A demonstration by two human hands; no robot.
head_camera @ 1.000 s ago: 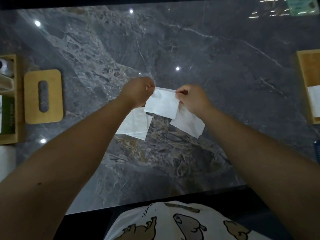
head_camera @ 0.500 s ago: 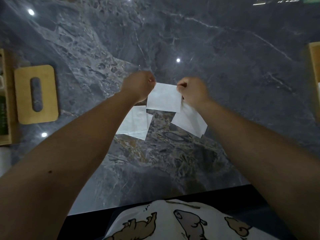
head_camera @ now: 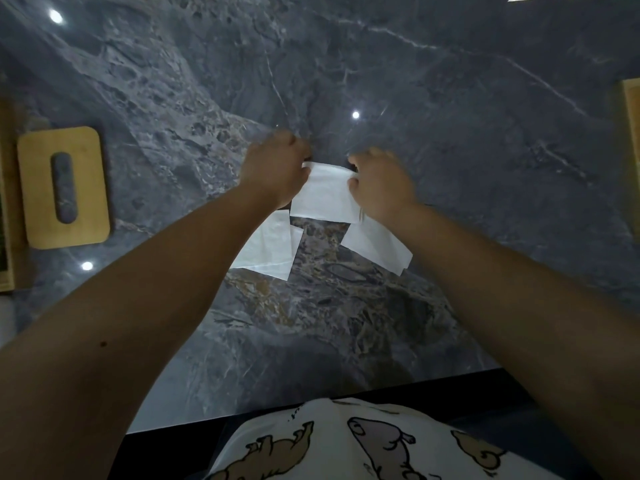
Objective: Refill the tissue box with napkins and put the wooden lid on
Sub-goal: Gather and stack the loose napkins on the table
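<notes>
My left hand [head_camera: 275,168] and my right hand [head_camera: 379,187] each pinch a top corner of a white napkin [head_camera: 323,197], holding it above the dark marble table [head_camera: 450,133]. Two more white napkins lie flat on the table below: one [head_camera: 268,249] under my left wrist, the other [head_camera: 377,247] under my right wrist. The wooden lid [head_camera: 64,187], with an oval slot in its middle, lies flat at the left. At the right edge only a sliver of a wooden box [head_camera: 632,140] shows.
A wooden organiser [head_camera: 7,220] stands at the far left edge beside the lid. The table's near edge [head_camera: 311,407] runs in front of my printed white shirt. Ceiling lights reflect as bright spots on the stone.
The held napkin has been drawn tighter and sits slightly lower between my hands. The view has shifted, so the wooden box at the right has slid almost out of frame.
</notes>
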